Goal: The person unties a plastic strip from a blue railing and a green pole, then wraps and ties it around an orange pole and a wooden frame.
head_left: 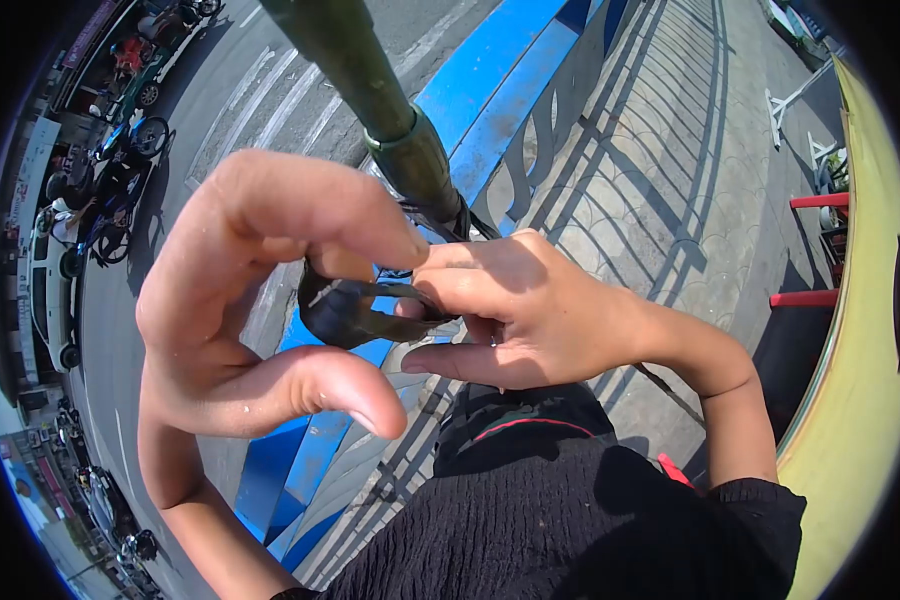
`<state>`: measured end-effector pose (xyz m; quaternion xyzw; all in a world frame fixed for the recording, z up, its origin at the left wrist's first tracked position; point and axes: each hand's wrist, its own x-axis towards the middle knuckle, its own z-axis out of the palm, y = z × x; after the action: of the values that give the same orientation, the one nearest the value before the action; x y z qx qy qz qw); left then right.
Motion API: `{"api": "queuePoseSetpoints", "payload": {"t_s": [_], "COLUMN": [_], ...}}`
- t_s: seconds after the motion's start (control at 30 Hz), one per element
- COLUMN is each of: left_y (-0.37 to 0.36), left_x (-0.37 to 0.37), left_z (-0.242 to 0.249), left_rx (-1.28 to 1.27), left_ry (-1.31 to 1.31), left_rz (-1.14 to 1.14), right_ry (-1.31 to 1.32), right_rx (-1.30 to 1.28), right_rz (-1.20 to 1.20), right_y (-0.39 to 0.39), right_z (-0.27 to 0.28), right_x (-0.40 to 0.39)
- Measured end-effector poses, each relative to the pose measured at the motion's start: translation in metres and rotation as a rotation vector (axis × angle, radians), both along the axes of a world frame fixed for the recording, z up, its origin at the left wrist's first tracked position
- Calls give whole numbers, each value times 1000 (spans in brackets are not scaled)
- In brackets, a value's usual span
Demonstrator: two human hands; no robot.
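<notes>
My left hand (205, 320) is large and close to the camera. Its thumb and forefinger stand apart in a C shape, while the fingers behind curl in against a glossy black strip (340, 312). That strip bends into a loop and runs across to my right hand (530, 310), whose fingers are closed on its other end. Just beyond both hands a green pole (400, 130) slants down from the top, with a stepped joint along it. Dark cord (470, 222) is wound around the pole's lower part. Its lower end is hidden by my hands.
A blue railing (500, 90) runs diagonally behind the pole, casting barred shadows on the paved walkway (660, 160). Left of it lies a road with motorcycles (120, 200) and a white vehicle (55, 290). A yellow sheet (850, 400) hangs at the right, near red bars (805, 299).
</notes>
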<state>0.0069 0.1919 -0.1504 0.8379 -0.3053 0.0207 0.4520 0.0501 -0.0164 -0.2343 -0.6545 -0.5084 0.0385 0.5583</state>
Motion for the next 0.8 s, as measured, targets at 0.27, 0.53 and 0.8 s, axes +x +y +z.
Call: {"api": "queuePoseSetpoints", "payload": {"t_s": [0.27, 0.53, 0.8], "left_y": [51, 3, 23], "left_x": [12, 16, 13], "left_z": [-35, -9, 35], "left_rx": [382, 45, 163], "left_ry": [-128, -212, -411], "left_rz": [37, 269, 362], "right_ry": [156, 328, 286], "right_rx": [135, -204, 2], "right_rz": [280, -12, 109], "right_y": [-17, -51, -30], "right_z": [-12, 10, 7], "right_x": [10, 15, 25]}}
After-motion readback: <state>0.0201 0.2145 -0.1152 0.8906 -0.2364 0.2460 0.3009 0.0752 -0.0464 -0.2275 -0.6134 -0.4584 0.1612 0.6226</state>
